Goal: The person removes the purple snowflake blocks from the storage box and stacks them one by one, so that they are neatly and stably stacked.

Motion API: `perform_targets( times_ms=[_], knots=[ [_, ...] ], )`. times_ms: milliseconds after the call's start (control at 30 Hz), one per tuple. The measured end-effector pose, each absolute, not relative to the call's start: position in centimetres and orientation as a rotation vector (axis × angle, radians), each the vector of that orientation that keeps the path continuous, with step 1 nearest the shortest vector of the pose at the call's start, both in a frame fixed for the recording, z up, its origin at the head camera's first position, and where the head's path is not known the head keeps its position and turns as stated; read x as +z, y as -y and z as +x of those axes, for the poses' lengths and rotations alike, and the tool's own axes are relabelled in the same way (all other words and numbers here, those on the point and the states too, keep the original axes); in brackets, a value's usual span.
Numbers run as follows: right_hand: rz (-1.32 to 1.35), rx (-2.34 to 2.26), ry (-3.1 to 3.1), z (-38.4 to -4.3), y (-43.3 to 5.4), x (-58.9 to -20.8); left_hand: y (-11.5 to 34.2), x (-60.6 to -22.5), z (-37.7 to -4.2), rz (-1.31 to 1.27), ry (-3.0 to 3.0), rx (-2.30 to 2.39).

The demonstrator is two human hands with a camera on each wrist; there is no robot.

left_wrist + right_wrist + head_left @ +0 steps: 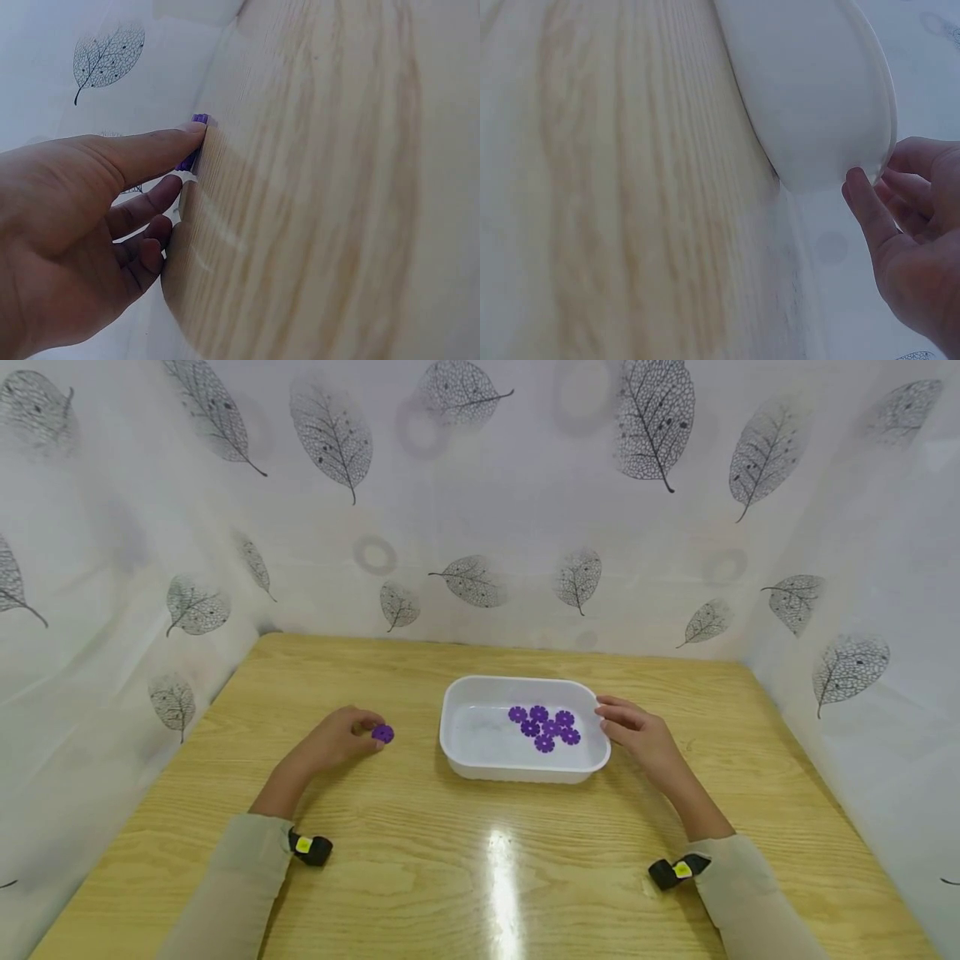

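Note:
In the head view my left hand (347,739) is left of the tray. It pinches a purple snowflake disc (383,733) between thumb and fingers, low over the table. From the left wrist, the thumb covers much of that disc (188,160), and the other fingers of the hand (82,217) curl loosely below. My right hand (645,739) holds the right end of a white plastic tray (480,772); in the right wrist view its thumb lies against the tray's outer wall (810,97). Several purple snowflake discs (544,743) lie in the tray's right half.
The wooden table (420,860) carries a bright light reflection near the front. A pale curtain (487,510) printed with grey leaves hangs behind it and along both sides. Black bands with a yellow patch (310,847) are on both sleeves.

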State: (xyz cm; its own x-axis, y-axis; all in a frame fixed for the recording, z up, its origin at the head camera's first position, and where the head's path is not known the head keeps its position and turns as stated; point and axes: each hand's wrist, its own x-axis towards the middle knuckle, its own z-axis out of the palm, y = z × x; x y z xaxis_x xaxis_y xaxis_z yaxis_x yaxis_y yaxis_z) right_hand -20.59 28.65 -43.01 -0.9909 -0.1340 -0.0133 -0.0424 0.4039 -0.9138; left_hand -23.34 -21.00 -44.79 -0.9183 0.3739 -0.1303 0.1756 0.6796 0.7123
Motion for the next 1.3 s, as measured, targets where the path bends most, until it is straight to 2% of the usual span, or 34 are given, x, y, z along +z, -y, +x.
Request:
perform_targets(
  times_ms=[1000, 1300],
  knots=[
    [-0.177, -1.656, -2.559, -20.62, -28.77, -42.91, 20.9, -44.49, -23.55, 0.475, -2.627, 1.058],
    [-0.168, -1.657, -2.556, -20.65, -28.85, -43.08, 21.06, -43.91, -23.43, 0.408, -2.592, 1.089]
  ],
)
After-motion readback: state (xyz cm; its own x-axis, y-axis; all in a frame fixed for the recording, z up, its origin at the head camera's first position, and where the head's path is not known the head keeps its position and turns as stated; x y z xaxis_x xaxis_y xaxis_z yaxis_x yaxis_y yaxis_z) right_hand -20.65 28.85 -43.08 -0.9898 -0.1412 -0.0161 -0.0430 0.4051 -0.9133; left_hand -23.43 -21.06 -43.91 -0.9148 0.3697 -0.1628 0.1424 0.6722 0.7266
